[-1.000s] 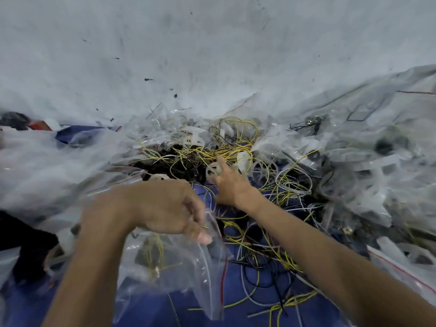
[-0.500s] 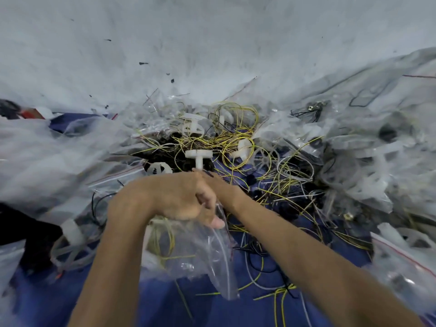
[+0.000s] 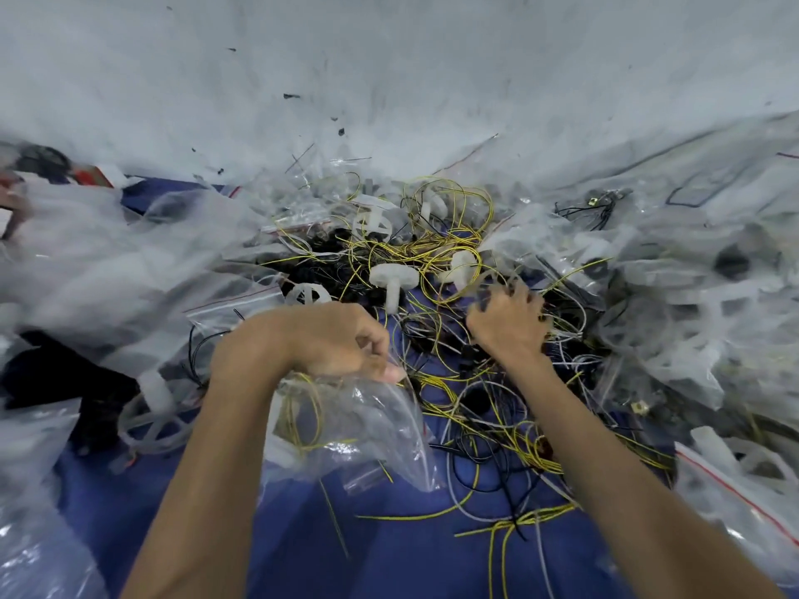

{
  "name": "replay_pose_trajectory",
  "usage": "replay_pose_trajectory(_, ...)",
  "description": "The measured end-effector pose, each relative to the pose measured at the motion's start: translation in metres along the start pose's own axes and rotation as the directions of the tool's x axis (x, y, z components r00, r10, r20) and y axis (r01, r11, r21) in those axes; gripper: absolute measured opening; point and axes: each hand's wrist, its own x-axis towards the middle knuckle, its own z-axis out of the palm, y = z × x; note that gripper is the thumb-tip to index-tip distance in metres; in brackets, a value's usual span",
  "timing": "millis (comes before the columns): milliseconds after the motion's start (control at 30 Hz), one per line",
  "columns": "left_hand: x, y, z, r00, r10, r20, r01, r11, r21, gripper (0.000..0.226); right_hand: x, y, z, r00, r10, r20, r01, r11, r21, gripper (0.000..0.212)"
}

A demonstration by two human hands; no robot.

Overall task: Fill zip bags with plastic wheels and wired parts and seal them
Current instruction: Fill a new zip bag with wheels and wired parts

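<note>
My left hand [image 3: 320,343] pinches the top edge of a clear zip bag [image 3: 359,430] that hangs below it with yellow wires and a white plastic part inside. To its right, my right hand [image 3: 508,322] is sunk into a tangle of yellow, black and grey wires [image 3: 484,408], its fingers curled round some strands. Just beyond both hands a white plastic wheel on a stem [image 3: 393,278] lies on the pile. Another white wheel [image 3: 462,265] sits beside it, and a spoked wheel [image 3: 308,294] shows above my left hand.
Heaps of clear zip bags [image 3: 112,270] rise on the left and more filled bags [image 3: 691,304] on the right. A blue cloth [image 3: 389,551] covers the surface near me. A pale grey wall [image 3: 389,71] stands behind the pile.
My right hand drew back from the pile to the bag mouth by my left hand, then moved out to the right into the wires. The left hand kept its hold on the bag.
</note>
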Motion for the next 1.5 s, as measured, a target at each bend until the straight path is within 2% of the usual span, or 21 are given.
replay_pose_trajectory(33,-0.001,0.000,0.001,1.000,-0.004,0.003,0.004,1.000,0.000,0.026,-0.003,0.004,0.004,0.988,0.073,0.139,-0.064,0.996,-0.069,0.051)
replay_pose_trajectory(100,-0.001,0.001,0.003,1.000,0.005,0.020,-0.005,1.000,-0.008,0.025,-0.009,0.001,0.016,0.963,0.070,0.261,-0.044,0.994,-0.104,0.060)
replay_pose_trajectory(200,0.003,0.000,0.008,0.999,0.007,0.032,-0.007,1.000,0.016,0.025,-0.014,-0.019,0.025,0.965,0.000,0.261,-0.001,1.000,0.006,0.056)
replay_pose_trajectory(333,0.004,-0.001,0.007,1.000,0.012,0.013,-0.012,0.999,0.048,0.026,-0.030,-0.034,0.030,0.955,-0.204,0.214,0.199,0.979,0.043,0.043)
replay_pose_trajectory(400,0.004,0.000,0.006,1.000,0.029,0.008,-0.029,0.999,0.044,0.026,-0.037,-0.034,0.025,0.920,-0.300,0.251,0.274,0.952,0.132,0.038)
replay_pose_trajectory(500,0.010,0.003,0.006,0.999,0.038,0.032,-0.040,0.997,0.073,0.027,-0.037,-0.022,0.007,0.851,-0.380,0.363,0.280,0.913,0.298,0.042)
replay_pose_trajectory(567,0.012,0.003,0.007,0.999,0.032,0.027,-0.034,0.997,0.074,0.027,-0.036,-0.015,-0.005,0.833,-0.369,0.412,0.265,0.920,0.287,0.044)
replay_pose_trajectory(600,0.013,0.002,0.007,0.999,0.034,0.023,-0.035,0.997,0.065,0.029,-0.035,-0.012,-0.011,0.862,-0.342,0.375,0.258,0.931,0.257,0.043)
replay_pose_trajectory(667,0.011,0.001,0.007,0.999,0.040,0.023,-0.041,0.998,0.038,0.036,-0.036,-0.011,-0.024,0.972,-0.203,0.115,0.168,0.951,0.260,0.037)
replay_pose_trajectory(700,0.010,0.001,0.007,0.999,0.044,0.026,-0.045,0.999,0.023,0.038,-0.034,-0.009,-0.030,0.994,-0.095,-0.058,0.107,0.954,0.281,0.033)
replay_pose_trajectory(733,0.010,0.000,0.007,0.998,0.050,0.028,-0.051,0.999,0.018,0.038,-0.032,-0.006,-0.035,0.983,0.015,-0.186,0.041,0.956,0.292,0.031)
replay_pose_trajectory(767,0.009,0.000,0.007,0.998,0.055,0.024,-0.056,0.998,0.026,0.036,-0.028,0.000,-0.037,0.969,0.115,-0.218,-0.048,0.956,0.291,0.033)
replay_pose_trajectory(800,0.008,-0.001,0.007,0.998,0.059,0.014,-0.059,0.997,0.044,0.033,-0.024,0.006,-0.037,0.969,0.199,-0.148,-0.153,0.949,0.275,0.039)
replay_pose_trajectory(867,0.008,-0.003,0.006,0.998,0.069,-0.010,-0.068,0.995,0.069,0.027,-0.020,0.014,-0.031,0.951,0.265,0.157,-0.292,0.939,0.183,0.053)
replay_pose_trajectory(933,0.009,-0.003,0.006,0.998,0.065,-0.007,-0.064,0.996,0.062,0.026,-0.019,0.011,-0.013,0.913,0.190,0.361,-0.221,0.974,0.047,0.063)
replay_pose_trajectory(1000,0.009,-0.003,0.006,0.998,0.054,0.010,-0.055,0.998,0.044,0.030,-0.018,0.004,0.002,0.905,0.123,0.407,-0.129,0.992,-0.014,0.070)
replay_pose_trajectory(1100,0.011,-0.003,0.007,0.999,0.045,0.010,-0.046,0.998,0.050,0.041,-0.012,0.000,0.002,0.897,0.100,0.431,-0.109,0.994,-0.004,0.069)
replay_pose_trajectory(1200,0.012,-0.006,0.007,0.999,0.053,0.011,-0.053,0.999,0.004,0.039,-0.010,0.013,-0.004,0.889,0.056,0.455,-0.078,0.996,0.031,0.063)
replay_pose_trajectory(1367,0.014,-0.010,0.007,0.998,0.063,0.015,-0.062,0.997,-0.044,0.034,-0.013,0.034,-0.013,0.920,0.066,0.387,-0.094,0.994,0.053,0.046)
replay_pose_trajectory(1433,0.015,-0.013,0.007,0.997,0.071,0.008,-0.071,0.997,-0.040,0.039,-0.015,0.035,-0.015,0.980,0.088,0.179,-0.113,0.984,0.136,0.040)
replay_pose_trajectory(1500,0.014,-0.015,0.007,0.997,0.084,-0.002,-0.084,0.995,-0.054,0.046,-0.016,0.031,-0.016,0.985,0.108,-0.132,-0.072,0.965,0.251,0.046)
